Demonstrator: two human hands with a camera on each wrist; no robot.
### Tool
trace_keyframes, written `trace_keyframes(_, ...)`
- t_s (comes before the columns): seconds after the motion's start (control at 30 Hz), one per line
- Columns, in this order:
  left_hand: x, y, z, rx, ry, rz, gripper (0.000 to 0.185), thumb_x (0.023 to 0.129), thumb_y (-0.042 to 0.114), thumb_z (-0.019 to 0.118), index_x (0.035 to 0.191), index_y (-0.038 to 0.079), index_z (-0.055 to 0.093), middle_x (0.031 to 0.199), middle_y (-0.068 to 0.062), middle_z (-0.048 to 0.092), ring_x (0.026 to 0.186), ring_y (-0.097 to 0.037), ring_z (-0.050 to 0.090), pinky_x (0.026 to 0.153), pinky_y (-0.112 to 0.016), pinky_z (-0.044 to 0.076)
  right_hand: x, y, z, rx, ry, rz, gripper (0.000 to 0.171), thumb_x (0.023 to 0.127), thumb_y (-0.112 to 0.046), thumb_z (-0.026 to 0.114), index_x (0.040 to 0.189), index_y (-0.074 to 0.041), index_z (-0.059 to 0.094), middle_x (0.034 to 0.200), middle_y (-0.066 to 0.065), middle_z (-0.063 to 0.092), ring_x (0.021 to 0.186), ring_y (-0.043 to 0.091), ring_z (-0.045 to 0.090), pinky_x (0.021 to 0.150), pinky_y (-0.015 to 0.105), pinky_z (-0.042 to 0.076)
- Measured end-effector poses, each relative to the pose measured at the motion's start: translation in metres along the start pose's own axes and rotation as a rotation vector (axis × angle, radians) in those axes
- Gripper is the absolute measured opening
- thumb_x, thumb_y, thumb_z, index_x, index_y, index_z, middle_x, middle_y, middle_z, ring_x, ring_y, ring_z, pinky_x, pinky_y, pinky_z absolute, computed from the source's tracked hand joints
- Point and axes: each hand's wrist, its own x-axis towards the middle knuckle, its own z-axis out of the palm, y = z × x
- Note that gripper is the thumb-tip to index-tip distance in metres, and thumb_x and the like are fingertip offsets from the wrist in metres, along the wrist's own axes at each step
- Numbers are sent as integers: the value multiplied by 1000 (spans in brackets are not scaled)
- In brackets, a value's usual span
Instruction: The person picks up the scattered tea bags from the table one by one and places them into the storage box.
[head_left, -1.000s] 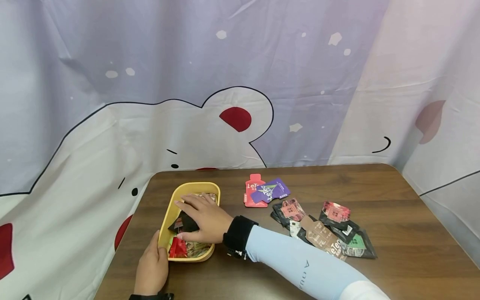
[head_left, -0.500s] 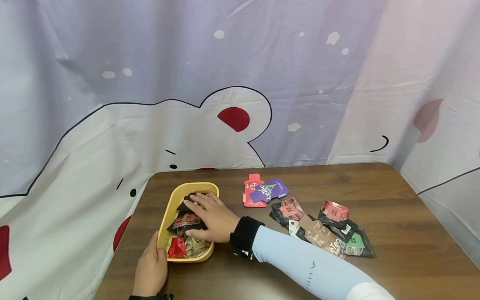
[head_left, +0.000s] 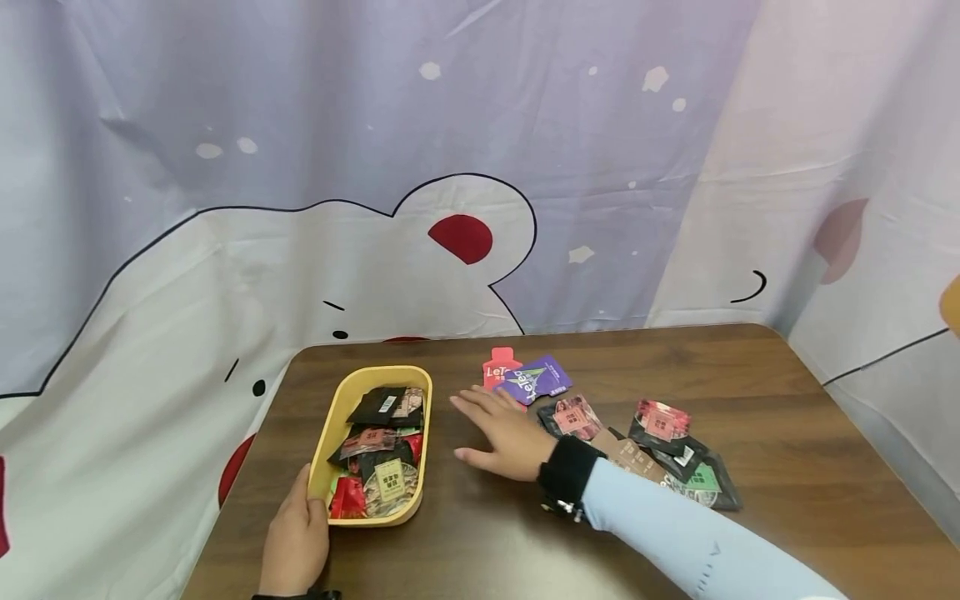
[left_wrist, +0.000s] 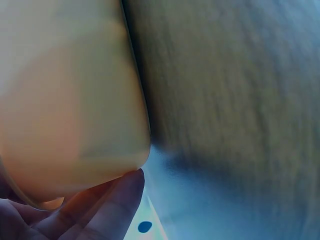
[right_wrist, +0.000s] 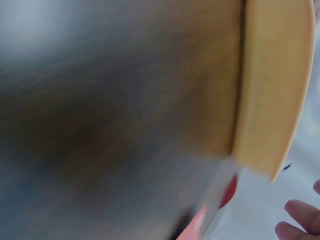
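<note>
Flat and empty, my right hand (head_left: 504, 433) hovers over the table (head_left: 787, 433) between the yellow tray (head_left: 324, 467) and the loose packets (head_left: 660, 454), while my left hand (head_left: 296, 542) grips the tray's near corner. I judge I'm between loads: next comes pinching one packet off the pile.

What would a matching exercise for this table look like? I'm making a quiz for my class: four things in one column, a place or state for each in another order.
Things:
1. yellow tray
2. left hand
3. right hand
4. purple packet

Places or states:
A. lies on a red packet at the far side of the table
B. open and empty, between the tray and the loose packets
C. holds packets inside it
D. holds the tray's near corner

Pairs: 1-C, 2-D, 3-B, 4-A
</note>
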Motion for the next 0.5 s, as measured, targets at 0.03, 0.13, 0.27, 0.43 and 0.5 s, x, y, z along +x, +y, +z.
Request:
trace_keyframes(0.03,0,0,0,0,4,1,58,104,12,28,160,-3,17,151,-36,40,138,-51,44,110,-67,38,-8,6,-2,5,7,9,78,97,-54,58,159,-15,33,162,11,38,153,31,30,126,58,17)
trace_keyframes(0.13,0,-1,-1,0,15,7,58,104,12,28,160,-3,17,151,-36,40,137,-51,45,109,-68,39,-35,24,-9,3,27,34,75,96,-49,61,157,-11,38,159,14,42,151,35,35,124,61,21)
trace_keyframes(0.27,0,-1,0,-4,12,1,59,104,12,28,160,-2,17,151,-36,40,137,-51,45,109,-67,39,-72,46,-17,-25,60,74,73,95,-46,65,154,-10,42,155,16,47,147,37,40,121,63,26)
trace_keyframes(0.43,1,0,0,-4,12,-3,59,104,12,28,160,-2,17,151,-37,40,136,-52,46,108,-68,40,-118,66,-25,-39,86,139,75,92,-41,71,153,-7,44,153,17,50,144,39,44,120,63,27)
trace_keyframes(0.5,1,1,1,-6,15,-7,59,104,12,28,160,-1,17,151,-36,40,136,-52,46,108,-68,40,-136,73,-28,-50,96,170,75,91,-40,73,152,-6,45,151,17,51,142,40,46,116,65,32)
